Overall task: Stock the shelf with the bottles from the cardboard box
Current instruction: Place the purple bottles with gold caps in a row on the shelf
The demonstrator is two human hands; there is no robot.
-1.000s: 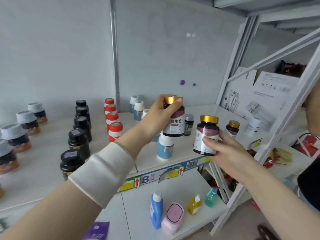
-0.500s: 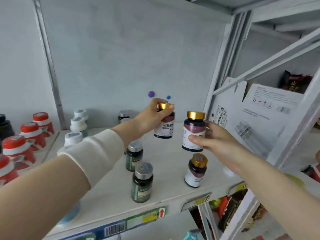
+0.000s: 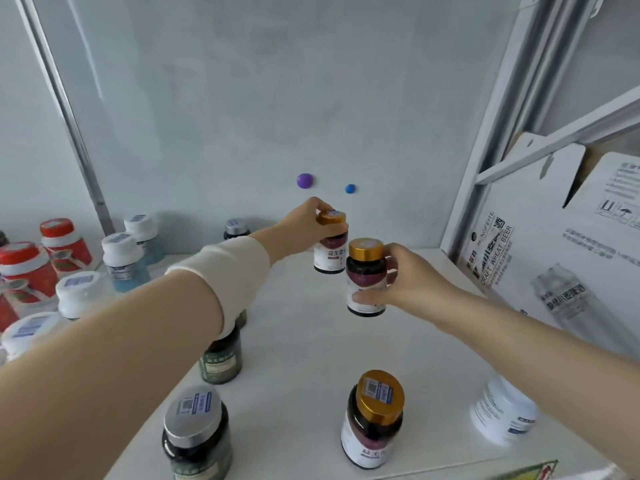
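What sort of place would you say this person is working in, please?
Probably a shop or stockroom aisle. A white metal shelf carries rows of barcode-stickered supplement bottles grouped by cap colour, like the red-capped bottles, and a printed cardboard box stands beside it.

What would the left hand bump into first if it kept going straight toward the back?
Probably the back wall behind the shelf. The left hand, holding a gold-capped bottle, points that way, and nothing shows between them, though depth is hard to judge.
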